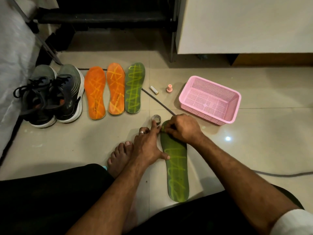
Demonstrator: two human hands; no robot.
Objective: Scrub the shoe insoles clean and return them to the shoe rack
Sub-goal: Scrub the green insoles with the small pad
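Head: green insole (177,168) under both hands (182,129)

You're in home, likely bedroom: tiled floor (101,146), bed edge (11,68) at left, dark shoe rack (105,17) ahead, sneakers (50,97) parked beside it.

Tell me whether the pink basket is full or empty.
Empty: the pink basket sits upright on the floor, its perforated bottom bare.

Both hands, left hand (147,146) and right hand (183,128), on a green insole (177,172) on the tiled floor (67,146).
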